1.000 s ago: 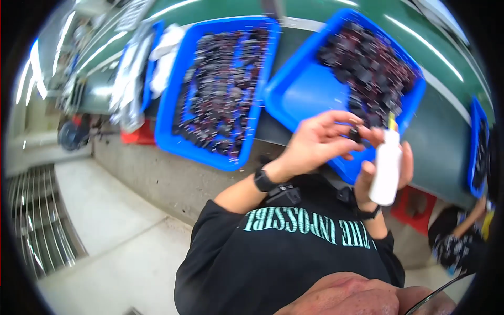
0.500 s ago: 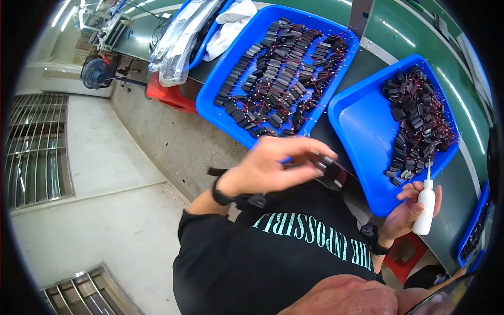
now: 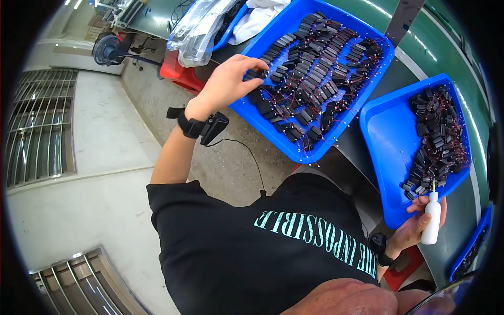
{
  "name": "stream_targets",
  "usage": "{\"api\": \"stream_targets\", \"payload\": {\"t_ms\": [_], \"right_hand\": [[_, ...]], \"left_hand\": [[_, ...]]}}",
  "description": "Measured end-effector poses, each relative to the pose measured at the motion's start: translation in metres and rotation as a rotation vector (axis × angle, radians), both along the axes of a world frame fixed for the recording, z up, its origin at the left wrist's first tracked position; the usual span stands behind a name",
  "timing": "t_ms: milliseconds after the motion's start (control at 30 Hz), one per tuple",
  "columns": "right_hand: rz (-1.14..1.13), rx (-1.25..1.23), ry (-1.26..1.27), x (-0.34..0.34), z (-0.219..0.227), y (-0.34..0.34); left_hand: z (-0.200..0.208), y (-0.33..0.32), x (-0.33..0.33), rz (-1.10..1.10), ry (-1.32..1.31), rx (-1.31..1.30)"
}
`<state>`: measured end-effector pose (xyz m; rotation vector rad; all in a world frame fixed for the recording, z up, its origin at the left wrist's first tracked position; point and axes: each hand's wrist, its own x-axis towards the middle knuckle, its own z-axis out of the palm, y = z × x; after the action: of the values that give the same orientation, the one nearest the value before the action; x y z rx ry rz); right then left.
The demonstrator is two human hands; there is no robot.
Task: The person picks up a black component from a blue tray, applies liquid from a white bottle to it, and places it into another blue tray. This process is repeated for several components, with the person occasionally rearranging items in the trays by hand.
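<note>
My left hand (image 3: pixel 231 81) reaches over the left edge of the big blue tray (image 3: pixel 315 156). Its thumb and fingers are closed about a small black wired part (image 3: pixel 264 74), partly hidden by the fingertips. Inside that tray, black block-shaped parts (image 3: pixel 315 68) with thin red wires and white ends lie in rows. Over on the right, my right hand (image 3: pixel 415 226) is wrapped round a white squeeze bottle (image 3: pixel 431 220) with a thin yellowish tip pointing up. The bottle is beside the smaller blue tray (image 3: pixel 380 152), where similar wired parts (image 3: pixel 438 136) are heaped along the right side.
A blue tray with clear plastic bags (image 3: pixel 202 31) and a white cloth (image 3: pixel 262 18) stands at the back left. Below it is a red stool (image 3: pixel 178 71). A metal post (image 3: pixel 404 21) rises behind the trays. Another blue tray (image 3: pixel 467 252) is at the far right.
My left hand has moved from in front of my chest up and left to the big tray's left edge, carrying the black part. My right hand still holds the bottle. The view has shifted.
</note>
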<state>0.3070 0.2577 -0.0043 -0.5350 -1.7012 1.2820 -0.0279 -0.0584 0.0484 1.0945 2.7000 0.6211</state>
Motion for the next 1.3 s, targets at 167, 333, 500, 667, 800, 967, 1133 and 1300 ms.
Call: {"api": "stream_targets", "payload": {"t_ms": [167, 333, 500, 667, 800, 967, 1133, 1300], "right_hand": [[-0.016, 0.015, -0.041, 0.003, -0.001, 0.004], [-0.008, -0.028, -0.016, 0.001, -0.002, 0.001], [-0.023, -0.004, -0.037, 0.001, -0.003, 0.004], [-0.024, -0.008, -0.027, 0.002, -0.002, 0.003], [-0.037, -0.024, -0.002, 0.004, -0.002, 0.004], [-0.040, -0.224, 0.127, 0.019, -0.011, 0.007], [-0.092, -0.195, 0.355, -0.001, -0.012, 0.013], [-0.170, -0.314, 0.368, 0.021, 0.003, 0.038]], "left_hand": [[-0.014, 0.002, -0.012, -0.214, 0.119, 0.007], [-0.019, 0.003, -0.019, -0.267, 0.132, -0.036], [-0.014, 0.004, -0.022, -0.266, -0.057, -0.076], [-0.006, 0.005, -0.014, -0.203, -0.154, -0.089], [-0.002, 0.002, -0.007, -0.171, -0.201, -0.042], [0.035, 0.045, 0.053, -0.160, 0.407, 0.032], [0.023, 0.135, 0.161, -0.346, 0.129, 0.426], [-0.015, 0.231, 0.196, -0.591, 0.091, 0.411]]}}
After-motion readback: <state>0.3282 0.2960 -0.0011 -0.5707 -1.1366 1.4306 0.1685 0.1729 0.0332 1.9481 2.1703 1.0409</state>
